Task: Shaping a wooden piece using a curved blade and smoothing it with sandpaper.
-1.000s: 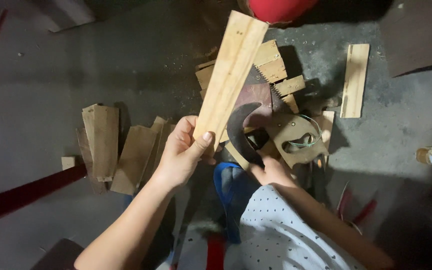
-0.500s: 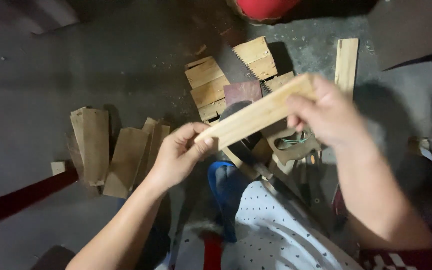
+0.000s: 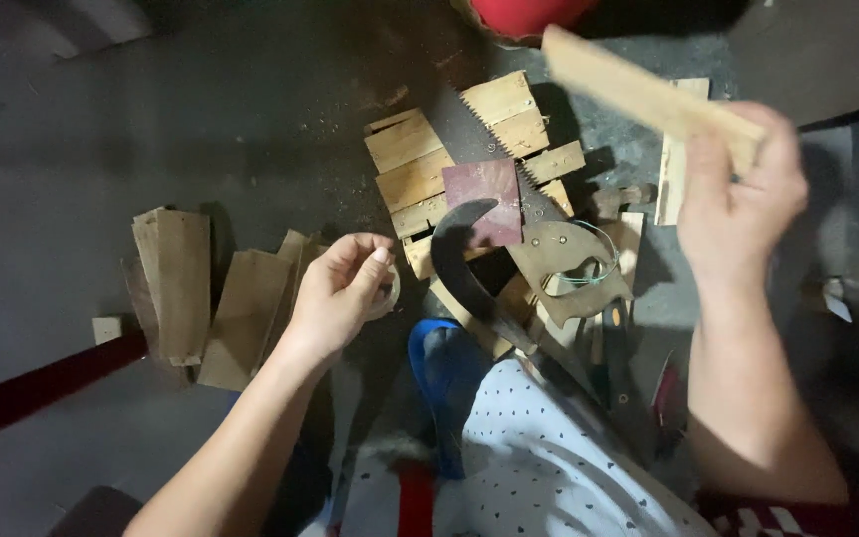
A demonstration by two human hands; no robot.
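My right hand [image 3: 743, 204] grips a long pale wooden strip [image 3: 638, 94] and holds it up at the right, its far end pointing up-left toward a red object [image 3: 529, 15]. Lower left of centre, my left hand [image 3: 340, 288] hangs loosely curled above the floor with nothing in it. Below and between the hands lie a handsaw [image 3: 549, 254] with a wooden handle, a curved dark blade [image 3: 459, 264], a dark red square sheet [image 3: 484, 199], and a stack of short wooden blocks [image 3: 420, 169].
Flat wooden boards [image 3: 176, 283] lie on the grey concrete floor at the left, beside a dark red bar [image 3: 32, 393]. A blue sandal [image 3: 444, 373] and my dotted garment [image 3: 549, 467] fill the bottom. Another wooden strip [image 3: 670, 184] lies at the right.
My left hand has let go of the wooden strip. My right hand, earlier down by the tools, took the strip and carried it up and to the right.
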